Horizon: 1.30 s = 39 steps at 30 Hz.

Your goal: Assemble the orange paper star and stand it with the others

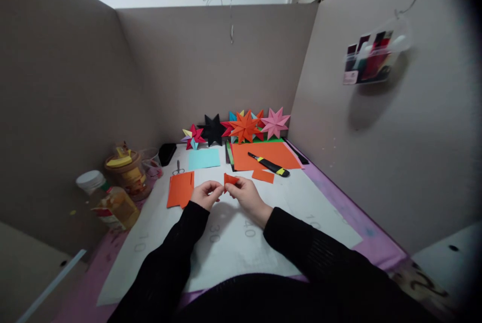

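Over the white mat, my right hand point(248, 195) pinches a small folded piece of orange paper point(230, 179) between thumb and fingers. My left hand point(207, 193) is closed, with its fingertips together at the left edge of that same piece. The fingers partly hide the fold. Left of my hands, orange paper squares point(181, 190) lie in a small pile, with small scissors point(178, 169) just behind. Beyond my right hand is a flat orange paper rectangle point(263, 176). A black and yellow utility knife point(269, 165) rests on large orange sheets point(241, 154).
Several folded paper stars point(246, 126) stand along the back panel. A light blue sheet point(204, 158) and a black object point(167, 153) lie at the back left. A glue bottle point(113, 205), a brown tub point(128, 172) and a clear cup point(150, 159) line the left edge. Grey panels enclose three sides.
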{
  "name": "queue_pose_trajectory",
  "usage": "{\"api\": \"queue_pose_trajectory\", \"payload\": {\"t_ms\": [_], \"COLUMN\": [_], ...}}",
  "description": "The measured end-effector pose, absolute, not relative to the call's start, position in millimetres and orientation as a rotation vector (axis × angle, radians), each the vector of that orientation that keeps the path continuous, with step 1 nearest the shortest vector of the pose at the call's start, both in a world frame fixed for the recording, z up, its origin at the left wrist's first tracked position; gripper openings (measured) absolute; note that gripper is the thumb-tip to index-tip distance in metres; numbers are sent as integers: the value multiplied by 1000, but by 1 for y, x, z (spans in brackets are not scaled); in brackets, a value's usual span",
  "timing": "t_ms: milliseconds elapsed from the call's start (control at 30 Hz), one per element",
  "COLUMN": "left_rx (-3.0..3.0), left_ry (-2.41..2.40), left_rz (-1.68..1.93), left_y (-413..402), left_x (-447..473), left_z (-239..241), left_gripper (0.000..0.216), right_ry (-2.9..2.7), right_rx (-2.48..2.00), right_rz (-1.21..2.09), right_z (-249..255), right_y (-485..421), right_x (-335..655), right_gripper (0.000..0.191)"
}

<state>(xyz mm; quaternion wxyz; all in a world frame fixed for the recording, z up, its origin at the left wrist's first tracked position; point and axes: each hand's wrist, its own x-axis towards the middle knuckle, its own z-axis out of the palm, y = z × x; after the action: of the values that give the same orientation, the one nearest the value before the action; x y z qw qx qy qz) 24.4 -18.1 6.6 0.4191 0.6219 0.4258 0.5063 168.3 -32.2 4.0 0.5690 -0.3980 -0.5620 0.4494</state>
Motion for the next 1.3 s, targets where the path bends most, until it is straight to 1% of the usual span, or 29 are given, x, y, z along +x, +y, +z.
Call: {"api": "queue_pose_trajectory", "payload": {"t_ms": [167, 267, 533, 667, 900, 1133, 1300], "left_rx": [1561, 1550, 1856, 2005, 1986, 1973, 1926], "left_ry": [1106, 1107, 1184, 1129, 1155, 1176, 1214], "left_rz": [1174, 1182, 1431, 1495, 1435, 1327, 1326], "left_y": [-18, -19, -23, -25, -26, -23, -19], "left_x": [25, 25, 26, 27, 33, 31, 30], "left_z": [3, 3, 6, 6, 3, -2, -7], "left_gripper": [29, 28, 13, 13, 14, 11, 12], "right_ry": [-1305, -1305, -1207, -1128, -971, -840, -897], "right_rx": [-923, -897, -801, -759, -759, -771, -812], "right_rz": [1052, 1083, 1204, 1269, 1306, 1319, 1293], "right_z": [4, 4, 3, 2, -4, -2, -3], "right_y": [-31, -31, -31, -32, -28, -19, -19], "right_x": [169, 169, 162, 160, 157, 163, 165], "right_gripper": [20, 20, 24, 24, 20, 22, 22]}}
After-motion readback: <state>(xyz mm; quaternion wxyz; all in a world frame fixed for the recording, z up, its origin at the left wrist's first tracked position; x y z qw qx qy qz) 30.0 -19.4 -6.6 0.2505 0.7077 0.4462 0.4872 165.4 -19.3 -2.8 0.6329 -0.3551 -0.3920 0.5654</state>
